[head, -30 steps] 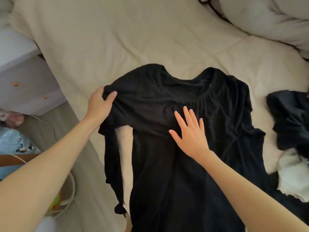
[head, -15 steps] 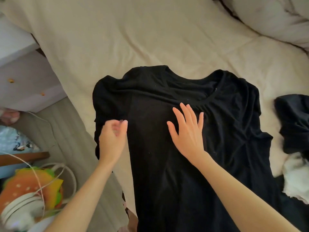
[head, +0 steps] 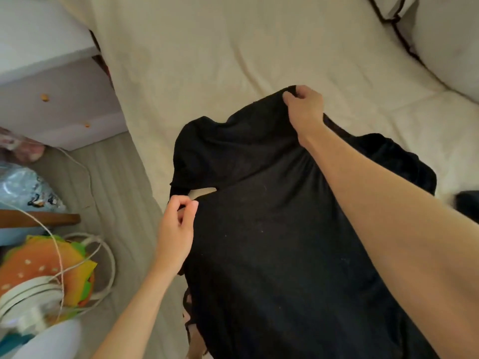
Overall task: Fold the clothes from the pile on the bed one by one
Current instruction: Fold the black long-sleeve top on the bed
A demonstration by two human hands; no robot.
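Observation:
A black T-shirt (head: 272, 229) lies spread on the cream bed (head: 220, 60), its lower part running off the bottom of the view. My right hand (head: 303, 107) pinches the shirt's top edge near the neckline and holds it raised above the sheet. My left hand (head: 178, 229) pinches the shirt's left side edge just below the folded-in left sleeve. A small gap of sheet shows between that sleeve and the body. A dark piece of the clothes pile (head: 466, 203) peeks in at the right edge.
A white duvet or pillow (head: 445, 42) lies at the bed's top right. Left of the bed are a pale nightstand (head: 51, 99), a burger-shaped cushion (head: 46, 270), white cables (head: 85, 255) and a plastic bag (head: 28, 187) on the floor.
My right hand left the shirt's chest, where it lay flat, and now pinches the top edge by the neckline. My left hand moved to the left side edge. The camera shifted right.

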